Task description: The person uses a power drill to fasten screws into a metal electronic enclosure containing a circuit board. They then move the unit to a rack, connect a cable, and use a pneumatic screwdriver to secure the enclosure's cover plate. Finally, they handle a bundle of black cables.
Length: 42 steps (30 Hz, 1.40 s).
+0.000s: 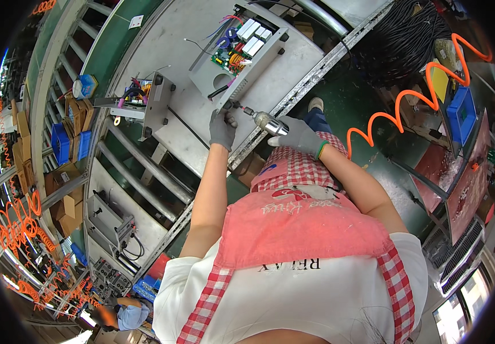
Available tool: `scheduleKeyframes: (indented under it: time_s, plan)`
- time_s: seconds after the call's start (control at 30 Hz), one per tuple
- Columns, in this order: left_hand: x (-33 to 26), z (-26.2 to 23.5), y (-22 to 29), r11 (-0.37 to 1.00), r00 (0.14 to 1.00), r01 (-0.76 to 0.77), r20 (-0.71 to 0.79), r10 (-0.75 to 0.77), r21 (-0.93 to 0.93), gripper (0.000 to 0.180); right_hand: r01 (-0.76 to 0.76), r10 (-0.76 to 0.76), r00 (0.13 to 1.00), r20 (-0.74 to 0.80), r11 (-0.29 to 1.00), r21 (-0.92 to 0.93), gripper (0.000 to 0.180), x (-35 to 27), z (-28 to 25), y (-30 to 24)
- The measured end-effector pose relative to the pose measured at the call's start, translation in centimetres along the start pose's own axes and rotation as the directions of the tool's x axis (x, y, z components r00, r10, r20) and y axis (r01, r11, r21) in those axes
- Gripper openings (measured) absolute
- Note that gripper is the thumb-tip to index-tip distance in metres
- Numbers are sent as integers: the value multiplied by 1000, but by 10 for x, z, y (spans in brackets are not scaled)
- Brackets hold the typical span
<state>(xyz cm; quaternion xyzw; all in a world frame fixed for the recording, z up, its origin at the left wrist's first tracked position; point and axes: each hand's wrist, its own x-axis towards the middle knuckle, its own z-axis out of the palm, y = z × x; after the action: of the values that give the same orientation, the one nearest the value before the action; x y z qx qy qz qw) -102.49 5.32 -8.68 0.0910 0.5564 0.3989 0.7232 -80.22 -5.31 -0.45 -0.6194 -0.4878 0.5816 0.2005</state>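
My right hand [304,139], in a grey glove, is wrapped round a silver power screwdriver [270,122]. Its bit points up and left at the near corner of a grey metal chassis [253,77], beside a black rubber foot [236,104]. At that same corner my gloved left hand [222,129] has its fingers curled closed; what they grip is hidden. A green circuit board [230,61] with white blocks, coils and coloured wires sits inside the chassis. To the left stands a second metal chassis [154,106] with wires and black feet.
The chassis rest on a grey metal bench [302,54] with a perforated edge rail. Metal rollers [144,163] lie to the left. An orange coiled hose [396,117] hangs at right, passing behind my right arm. Black cables [402,40] and a blue bin [461,114] are beyond. Another person [132,315] works at lower left.
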Motion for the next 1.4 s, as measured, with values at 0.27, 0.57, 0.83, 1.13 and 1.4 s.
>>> scheduleKeyframes:
  time_s: [0.27,0.57,0.83,1.13,1.4]
  plan:
    - [-6,4,-9,985,986,149,88,-141,-88,13,21,-21,1000,2,999,33,62,2,3,15]
    - [-2,5,-2,937,923,342,213,-320,-74,20,-97,-1,970,242,915,392,49,17,-1,38]
    - [-22,4,-14,958,965,177,-150,-214,-227,35,21,-22,999,25,998,51,60,1,-3,25]
    - [-43,36,-40,997,980,21,200,-7,-68,32,-44,61,993,100,984,-170,71,-57,-73,-10]
    - [-46,117,-32,980,979,80,199,-42,-183,31,-49,64,993,99,989,-142,66,-59,-121,-8]
